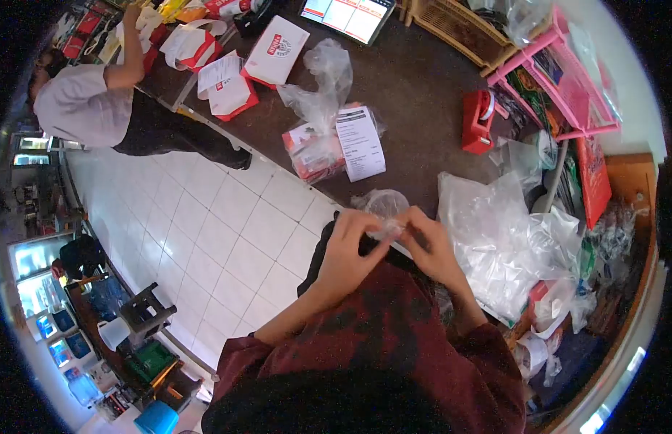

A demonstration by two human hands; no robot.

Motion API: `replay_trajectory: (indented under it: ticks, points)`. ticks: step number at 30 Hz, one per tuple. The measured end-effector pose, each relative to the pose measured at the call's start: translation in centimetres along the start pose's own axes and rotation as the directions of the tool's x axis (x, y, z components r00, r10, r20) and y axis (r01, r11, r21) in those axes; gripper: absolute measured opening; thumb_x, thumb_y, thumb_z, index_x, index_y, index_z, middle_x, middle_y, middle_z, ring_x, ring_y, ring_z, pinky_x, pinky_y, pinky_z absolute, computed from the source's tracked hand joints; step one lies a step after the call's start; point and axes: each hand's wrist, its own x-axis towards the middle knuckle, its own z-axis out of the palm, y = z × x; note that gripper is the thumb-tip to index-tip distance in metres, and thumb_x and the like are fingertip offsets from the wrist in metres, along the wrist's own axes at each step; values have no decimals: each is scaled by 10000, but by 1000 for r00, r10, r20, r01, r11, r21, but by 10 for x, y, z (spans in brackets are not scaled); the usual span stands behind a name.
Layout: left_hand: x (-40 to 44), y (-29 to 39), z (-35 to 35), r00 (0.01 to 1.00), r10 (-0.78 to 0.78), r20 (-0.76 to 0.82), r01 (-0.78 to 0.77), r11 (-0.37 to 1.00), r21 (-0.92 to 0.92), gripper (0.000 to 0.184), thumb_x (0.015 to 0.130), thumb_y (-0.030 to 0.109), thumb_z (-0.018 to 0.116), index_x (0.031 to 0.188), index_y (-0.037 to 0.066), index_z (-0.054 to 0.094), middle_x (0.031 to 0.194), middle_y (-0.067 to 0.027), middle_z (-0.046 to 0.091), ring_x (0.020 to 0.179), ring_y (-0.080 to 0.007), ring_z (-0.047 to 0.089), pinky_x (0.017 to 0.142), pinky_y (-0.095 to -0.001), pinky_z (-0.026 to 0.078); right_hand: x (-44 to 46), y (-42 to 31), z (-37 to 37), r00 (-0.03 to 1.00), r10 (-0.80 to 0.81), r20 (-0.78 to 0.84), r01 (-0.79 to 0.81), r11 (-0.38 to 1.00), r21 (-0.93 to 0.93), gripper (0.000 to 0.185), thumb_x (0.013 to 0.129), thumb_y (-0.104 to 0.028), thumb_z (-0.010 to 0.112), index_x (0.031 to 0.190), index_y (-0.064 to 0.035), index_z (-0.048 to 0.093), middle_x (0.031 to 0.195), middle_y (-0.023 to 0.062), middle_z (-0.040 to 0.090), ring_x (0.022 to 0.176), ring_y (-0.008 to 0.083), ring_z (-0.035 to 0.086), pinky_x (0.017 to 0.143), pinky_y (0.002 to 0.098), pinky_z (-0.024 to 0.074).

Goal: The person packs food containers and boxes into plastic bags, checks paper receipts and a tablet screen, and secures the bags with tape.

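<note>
At near edge of counter (415, 94), pinching clear bag (385, 205) with left hand (354, 247) and right hand (431, 247), best with even tension

Red and black print is seen on the white box (285, 66) and small lines on the paper slip (360, 143), but no words can be clearly read.
</note>
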Motion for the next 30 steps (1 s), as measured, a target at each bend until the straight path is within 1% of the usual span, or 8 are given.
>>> replay_trajectory:
  ticks: [5,12,14,16,19,21,28,30]
  points:
    - [15,3,-29,980,-170,-101,138,955,-264,295,711,52,671,982,17,561,918,-116,606,824,-234,606,741,-308,471,48,-51,1,829,-390,401,453,889,-70,169,791,-59,563,954,-18,544,898,124,541,844,301,557,722,353,441]
    - [5,-10,-74,992,-122,-11,119,978,-171,148,761,31,606,895,-8,554,908,-116,585,872,-214,560,725,-320,440,138,-72,0,629,-192,753,226,972,59,252,755,-146,641,959,-30,547,914,93,538,850,249,572,703,373,440]
    - [-13,-20,-83,917,-382,112,378,750,-542,76,810,62,538,838,-8,544,873,-77,563,839,-157,513,674,-297,417,169,-81,-5,464,-252,849,353,932,84,311,713,-114,680,997,-58,567,897,69,593,872,180,577,693,304,467]
    - [-24,-16,-85,891,-446,81,395,676,-623,111,838,88,484,805,-5,536,789,-43,550,756,-109,487,627,-256,392,223,-50,-18,773,-463,435,605,743,-285,341,699,-97,665,1026,-68,574,912,69,603,833,189,584,701,296,465]
    - [-30,1,-90,776,-630,-39,562,717,-412,164,852,124,497,768,-2,561,670,-20,558,656,-83,490,602,-237,387,299,-6,-17,715,-663,222,597,415,-687,358,682,-89,657,1030,-54,581,901,69,612,821,188,580,718,292,464]
    - [-42,-8,-87,699,-687,-200,532,686,-497,184,859,141,499,761,2,568,686,-17,566,666,-74,491,604,-227,382,333,16,3,805,-389,448,523,822,-226,385,657,-176,704,988,-20,583,931,115,609,850,268,591,786,343,462]
    - [-74,-16,-105,411,-782,-469,455,622,-637,186,886,189,512,824,24,572,708,23,527,628,-50,416,573,-187,316,379,11,77,819,-21,573,175,961,-214,409,678,-196,702,1040,-48,580,873,107,622,812,170,599,685,284,477]
    - [-80,-17,-108,405,-785,-468,466,618,-633,150,891,163,506,839,26,538,685,13,503,615,-56,422,557,-193,319,388,12,78,628,115,770,-70,993,-92,420,710,-162,680,1091,-41,552,943,122,620,833,151,606,684,251,481]
